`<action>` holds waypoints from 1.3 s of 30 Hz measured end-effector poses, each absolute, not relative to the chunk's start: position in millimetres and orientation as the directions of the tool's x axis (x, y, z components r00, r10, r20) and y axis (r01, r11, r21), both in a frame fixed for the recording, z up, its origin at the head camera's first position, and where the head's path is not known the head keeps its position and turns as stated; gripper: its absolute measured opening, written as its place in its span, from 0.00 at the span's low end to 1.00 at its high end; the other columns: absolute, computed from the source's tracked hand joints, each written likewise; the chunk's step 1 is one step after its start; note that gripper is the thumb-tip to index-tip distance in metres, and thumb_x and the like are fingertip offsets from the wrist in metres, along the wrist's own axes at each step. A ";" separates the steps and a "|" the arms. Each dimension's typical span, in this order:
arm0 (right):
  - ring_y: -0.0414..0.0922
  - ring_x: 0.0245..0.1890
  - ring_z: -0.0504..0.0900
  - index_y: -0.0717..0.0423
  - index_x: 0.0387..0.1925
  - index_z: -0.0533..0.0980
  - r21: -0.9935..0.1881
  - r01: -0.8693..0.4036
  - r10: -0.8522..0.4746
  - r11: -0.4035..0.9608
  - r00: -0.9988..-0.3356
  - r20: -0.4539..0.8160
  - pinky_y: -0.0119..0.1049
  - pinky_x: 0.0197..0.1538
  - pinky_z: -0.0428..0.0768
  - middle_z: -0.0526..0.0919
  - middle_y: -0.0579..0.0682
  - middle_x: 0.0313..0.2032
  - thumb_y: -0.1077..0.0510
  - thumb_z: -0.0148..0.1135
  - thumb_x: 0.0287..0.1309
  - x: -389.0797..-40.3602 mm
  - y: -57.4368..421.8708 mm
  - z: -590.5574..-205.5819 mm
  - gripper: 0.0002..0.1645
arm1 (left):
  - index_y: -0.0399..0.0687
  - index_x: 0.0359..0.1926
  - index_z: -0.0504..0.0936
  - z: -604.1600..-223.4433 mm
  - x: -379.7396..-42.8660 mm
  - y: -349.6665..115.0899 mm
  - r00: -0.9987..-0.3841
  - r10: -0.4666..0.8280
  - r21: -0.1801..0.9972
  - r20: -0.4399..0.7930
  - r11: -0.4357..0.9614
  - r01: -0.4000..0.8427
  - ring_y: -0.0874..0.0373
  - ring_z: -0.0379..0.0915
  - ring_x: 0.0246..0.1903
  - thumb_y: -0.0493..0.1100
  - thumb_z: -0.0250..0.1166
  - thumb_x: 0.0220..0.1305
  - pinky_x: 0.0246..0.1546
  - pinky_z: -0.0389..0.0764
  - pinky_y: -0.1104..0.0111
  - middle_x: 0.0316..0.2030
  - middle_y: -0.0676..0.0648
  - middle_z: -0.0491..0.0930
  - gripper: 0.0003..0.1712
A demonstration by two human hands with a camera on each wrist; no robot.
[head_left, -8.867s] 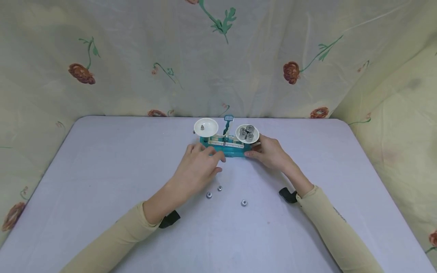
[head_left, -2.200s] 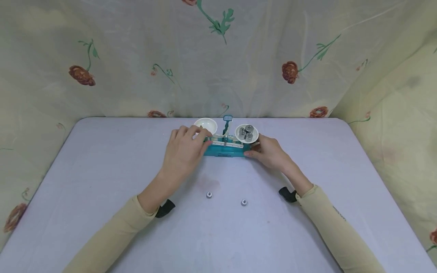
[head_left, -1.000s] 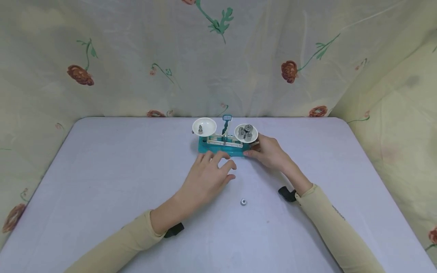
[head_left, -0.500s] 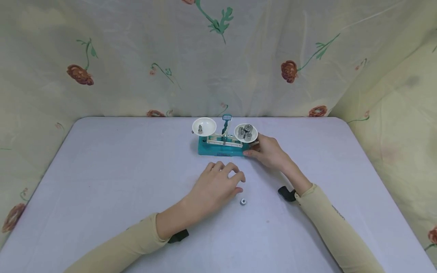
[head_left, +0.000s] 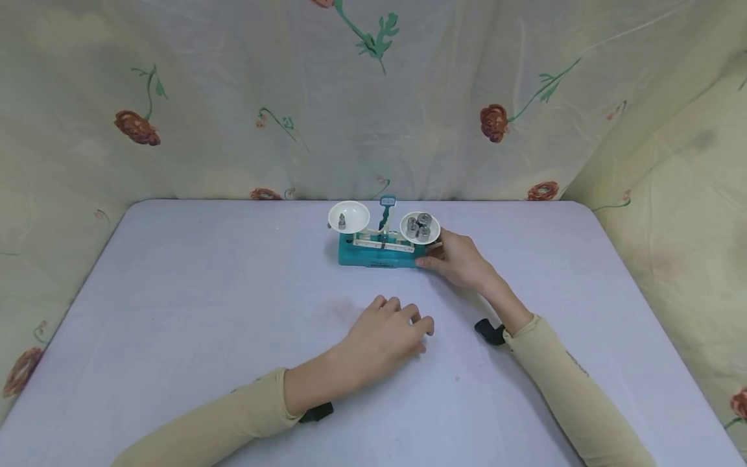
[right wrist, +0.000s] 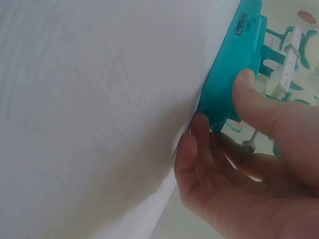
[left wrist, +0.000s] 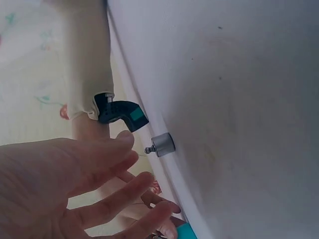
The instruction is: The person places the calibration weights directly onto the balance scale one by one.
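A teal balance scale (head_left: 373,257) stands at the back of the table. My right hand (head_left: 463,261) holds its right end, the thumb on the base and the fingers around the corner in the right wrist view. Small metal weights (head_left: 342,222) are in the left white pan (head_left: 356,211). Several larger metal weights (head_left: 424,220) fill the right pan (head_left: 435,228). My left hand (head_left: 386,334) hovers over the table in front, fingers loosely bent. In the left wrist view a knobbed metal weight (left wrist: 164,144) stands just beyond the thumb and forefinger; the hand hides it in the head view.
A pale cloth covers the table (head_left: 204,279). Behind it hangs a flowered curtain (head_left: 233,97). Black wrist cameras (head_left: 489,332) stick out from under both sleeves.
Two small weights have left the table, and the left pan now shows more metal. My left hand has moved from the scale toward the front right, over the last weight. The right hand stays put.
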State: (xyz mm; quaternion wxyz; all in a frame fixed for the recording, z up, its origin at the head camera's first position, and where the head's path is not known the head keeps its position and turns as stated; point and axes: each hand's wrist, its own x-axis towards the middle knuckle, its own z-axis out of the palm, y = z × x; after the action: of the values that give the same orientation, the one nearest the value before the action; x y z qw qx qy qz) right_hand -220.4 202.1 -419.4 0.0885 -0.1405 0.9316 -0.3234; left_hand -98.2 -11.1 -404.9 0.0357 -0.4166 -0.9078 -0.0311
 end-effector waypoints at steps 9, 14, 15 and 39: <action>0.63 0.61 0.86 0.64 0.77 0.65 -0.631 -0.202 -0.320 0.749 -0.944 -0.078 0.57 0.67 0.84 0.85 0.66 0.62 0.55 0.71 0.71 -221.0 201.7 -418.7 0.41 | 0.61 0.56 0.88 -408.0 -95.0 -9.2 -0.628 0.776 -0.081 0.066 0.631 0.771 0.56 0.82 0.38 0.58 0.73 0.71 0.40 0.78 0.68 0.45 0.54 0.90 0.17; 0.63 0.61 0.87 0.65 0.76 0.66 -0.629 -0.210 -0.327 0.748 -0.942 -0.073 0.57 0.67 0.84 0.84 0.67 0.62 0.56 0.71 0.71 -222.6 202.0 -418.2 0.40 | 0.62 0.53 0.88 -409.6 -95.9 -8.9 -0.630 0.775 -0.104 0.045 0.631 0.769 0.57 0.80 0.36 0.57 0.73 0.71 0.37 0.74 0.69 0.42 0.55 0.90 0.14; 0.63 0.61 0.87 0.65 0.76 0.67 -0.629 -0.211 -0.327 0.749 -0.942 -0.074 0.57 0.67 0.84 0.84 0.67 0.62 0.56 0.71 0.71 -222.8 202.0 -418.1 0.39 | 0.63 0.53 0.88 -410.0 -96.0 -8.9 -0.629 0.776 -0.109 0.046 0.630 0.769 0.57 0.80 0.36 0.57 0.73 0.71 0.37 0.74 0.69 0.42 0.55 0.90 0.14; 0.62 0.60 0.87 0.64 0.75 0.67 -0.623 -0.214 -0.324 0.753 -0.944 -0.067 0.57 0.66 0.84 0.86 0.67 0.61 0.56 0.71 0.71 -219.4 201.2 -418.7 0.39 | 0.64 0.52 0.88 -413.9 -95.7 -10.0 -0.592 0.805 -0.193 0.046 0.588 0.785 0.57 0.80 0.37 0.44 0.71 0.74 0.40 0.78 0.67 0.44 0.57 0.90 0.10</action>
State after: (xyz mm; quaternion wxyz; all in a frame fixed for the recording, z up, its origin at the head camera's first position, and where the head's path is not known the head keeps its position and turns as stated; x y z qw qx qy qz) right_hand -219.4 201.2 -418.7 0.0855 -0.1443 0.9322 -0.3208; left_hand -95.7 -10.0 -413.9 0.0642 -0.4473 -0.8888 0.0766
